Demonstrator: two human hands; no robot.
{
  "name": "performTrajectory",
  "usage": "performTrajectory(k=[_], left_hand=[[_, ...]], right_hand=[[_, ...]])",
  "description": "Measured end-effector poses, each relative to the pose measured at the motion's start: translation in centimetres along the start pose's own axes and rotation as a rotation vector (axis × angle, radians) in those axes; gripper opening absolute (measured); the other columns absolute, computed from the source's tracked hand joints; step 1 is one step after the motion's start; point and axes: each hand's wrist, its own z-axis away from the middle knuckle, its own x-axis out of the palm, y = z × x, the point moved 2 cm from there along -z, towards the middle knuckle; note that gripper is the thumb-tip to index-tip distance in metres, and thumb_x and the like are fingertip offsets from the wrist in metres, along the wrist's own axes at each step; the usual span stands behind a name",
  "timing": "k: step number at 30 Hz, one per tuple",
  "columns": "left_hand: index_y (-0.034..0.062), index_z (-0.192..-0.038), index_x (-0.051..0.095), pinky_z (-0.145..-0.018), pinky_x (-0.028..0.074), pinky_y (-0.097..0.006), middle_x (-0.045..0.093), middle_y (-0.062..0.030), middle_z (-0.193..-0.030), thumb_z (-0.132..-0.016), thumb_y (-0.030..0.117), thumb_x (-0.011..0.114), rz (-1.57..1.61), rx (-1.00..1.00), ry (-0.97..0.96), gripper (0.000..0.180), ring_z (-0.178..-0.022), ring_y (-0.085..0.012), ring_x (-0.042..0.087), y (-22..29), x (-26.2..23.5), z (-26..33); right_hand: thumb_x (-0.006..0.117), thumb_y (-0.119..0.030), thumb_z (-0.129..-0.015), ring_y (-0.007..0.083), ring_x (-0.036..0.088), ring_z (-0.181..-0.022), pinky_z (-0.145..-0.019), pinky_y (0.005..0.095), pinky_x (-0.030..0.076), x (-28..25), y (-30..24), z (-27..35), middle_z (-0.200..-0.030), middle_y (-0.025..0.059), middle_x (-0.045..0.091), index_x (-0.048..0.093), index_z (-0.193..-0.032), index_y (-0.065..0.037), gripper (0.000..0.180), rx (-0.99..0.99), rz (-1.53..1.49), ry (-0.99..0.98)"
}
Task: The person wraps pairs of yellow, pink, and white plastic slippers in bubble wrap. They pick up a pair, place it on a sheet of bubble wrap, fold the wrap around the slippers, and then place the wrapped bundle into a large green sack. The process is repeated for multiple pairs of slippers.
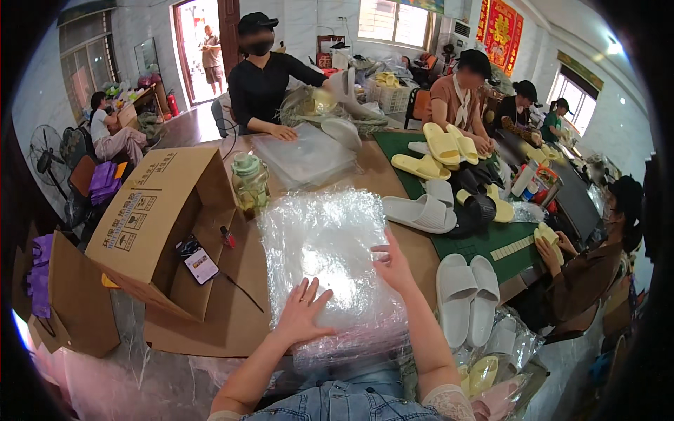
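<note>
A stack of clear plastic bags lies on the cardboard-covered table in front of me, its surface shiny and creased. My left hand rests flat on the near left part of the stack, fingers spread. At its right edge is my right hand, fingers apart, touching the plastic with nothing visibly held. A pair of pale grey slide sandals lies just right of my right forearm. Beyond it are another grey slide and a dark slide.
An open cardboard box stands at left, with a phone in it. A lidded glass jar is beside the stack. Yellow slides cover the green mat. Across the table a co-worker touches more clear bags.
</note>
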Motion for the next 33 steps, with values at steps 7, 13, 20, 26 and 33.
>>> performTrajectory(k=[7,13,20,26,33], left_hand=[[0.0225,-0.152,0.036,-0.118,0.015,-0.057,0.020,-0.0300,-0.157,-0.068,0.075,0.068,-0.038,0.019,-0.050,0.104,-0.145,-0.0517,0.015,-0.5,0.4,-0.2],[0.0225,-0.153,0.033,-0.118,0.013,-0.059,0.017,-0.0307,-0.158,-0.072,0.072,0.068,-0.020,0.003,-0.081,0.101,-0.146,-0.0523,0.012,-0.4,0.3,0.1],[0.0213,-0.153,0.033,-0.118,0.012,-0.060,0.017,-0.0323,-0.157,-0.071,0.067,0.070,-0.014,0.003,-0.097,0.101,-0.145,-0.0543,0.012,-0.3,0.6,-0.2],[0.0210,-0.152,0.033,-0.117,0.014,-0.061,0.018,-0.0323,-0.157,-0.069,0.067,0.072,-0.024,0.002,-0.103,0.103,-0.144,-0.0548,0.015,-0.4,0.7,-0.4],[0.0166,-0.155,0.023,-0.114,0.027,-0.056,0.032,-0.0334,-0.149,-0.071,0.068,0.072,0.004,-0.023,-0.133,0.110,-0.138,-0.0526,0.029,-0.2,-0.9,-1.5]], right_hand=[[0.069,0.005,-0.077,0.0211,0.059,-0.083,-0.075,0.0333,0.051,-0.4,0.8,1.9,-0.115,0.0123,0.061,0.037,-0.149,-0.005,0.079,0.076,0.178,0.285],[0.069,-0.002,-0.083,0.0296,0.055,-0.110,-0.087,0.0388,0.049,-5.9,-0.5,9.8,-0.123,0.0152,0.058,0.054,-0.133,-0.003,0.052,-0.107,0.548,0.586],[0.062,-0.011,-0.086,0.0401,0.052,-0.116,-0.098,0.0488,0.043,-18.9,8.1,19.6,-0.127,0.0221,0.055,0.054,-0.130,0.003,0.047,0.271,1.094,0.883],[0.064,-0.015,-0.086,0.0440,0.048,-0.120,-0.101,0.0505,0.040,-20.0,8.8,18.8,-0.126,0.0261,0.053,0.059,-0.120,0.008,0.041,0.429,0.914,0.568],[0.061,-0.028,-0.091,0.0424,0.053,-0.106,-0.090,0.0503,0.043,-19.0,7.6,16.7,-0.112,0.0240,0.057,0.062,-0.108,0.009,0.041,0.269,1.020,0.590]])
